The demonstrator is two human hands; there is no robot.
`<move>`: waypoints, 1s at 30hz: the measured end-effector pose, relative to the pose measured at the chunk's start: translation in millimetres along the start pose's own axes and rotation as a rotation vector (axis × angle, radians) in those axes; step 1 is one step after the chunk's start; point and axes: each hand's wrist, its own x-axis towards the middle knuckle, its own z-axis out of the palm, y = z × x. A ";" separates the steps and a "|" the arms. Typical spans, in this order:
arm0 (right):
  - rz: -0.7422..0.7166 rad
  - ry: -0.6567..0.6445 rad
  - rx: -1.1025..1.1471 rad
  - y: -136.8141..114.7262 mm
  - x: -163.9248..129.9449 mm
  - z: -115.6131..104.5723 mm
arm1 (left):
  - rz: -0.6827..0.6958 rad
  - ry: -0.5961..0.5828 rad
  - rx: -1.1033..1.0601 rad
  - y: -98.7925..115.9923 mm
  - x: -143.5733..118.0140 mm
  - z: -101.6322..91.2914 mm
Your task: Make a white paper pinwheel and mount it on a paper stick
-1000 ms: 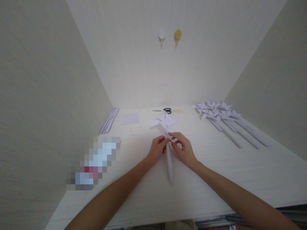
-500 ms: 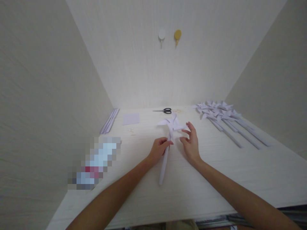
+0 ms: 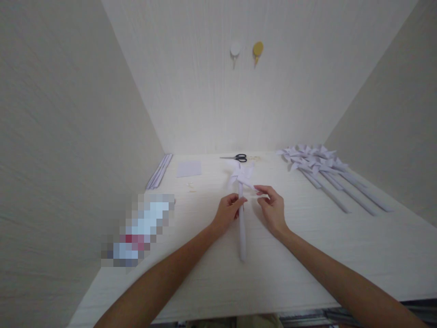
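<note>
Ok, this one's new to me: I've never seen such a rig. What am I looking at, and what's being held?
There is no machine: a person works with two bare hands, filmed by one camera worn on the head, looking forward and down. The left hand holds a pinwheel by its stick. The right hand is just beside it, perhaps touching; I can't tell. On the table, scissors lie at the back, a sheet and strips to the left, more pinwheels to the right. The object nearer on the left is pixelated, so I can't name it.
</note>
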 end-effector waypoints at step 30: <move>0.076 0.145 0.246 9.2 3.8 0.8 | 0.017 -0.033 0.096 3.8 -2.8 -1.6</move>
